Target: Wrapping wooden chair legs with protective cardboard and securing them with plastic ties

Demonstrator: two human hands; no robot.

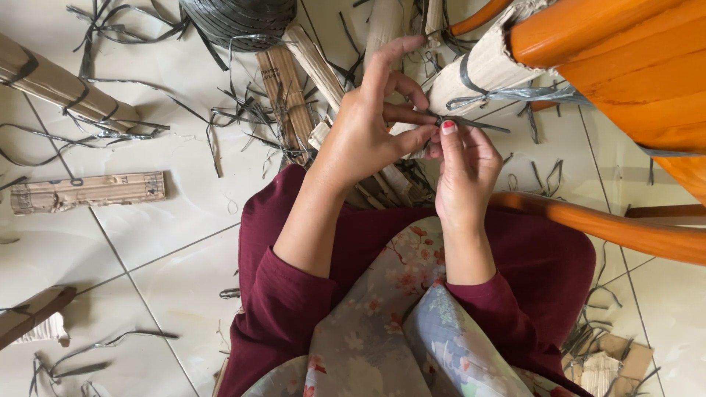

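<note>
We see both hands pinching one dark strap end (471,123): left hand (368,132) thumb and fingers closed on it, right hand (463,165) gripping just beside. Strap runs to cardboard-wrapped chair leg (478,70) just beyond. Strap roll (239,18) farther left on floor (169,213).

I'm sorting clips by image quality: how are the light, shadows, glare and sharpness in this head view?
Head view: soft, even daylight; faint shadows only; mild sheen on the floor tiles, no harsh glare. Left hand, right hand and the dark strip they pinch are sharp; the orange chair looks slightly soft, edges mildly stretched.
</note>
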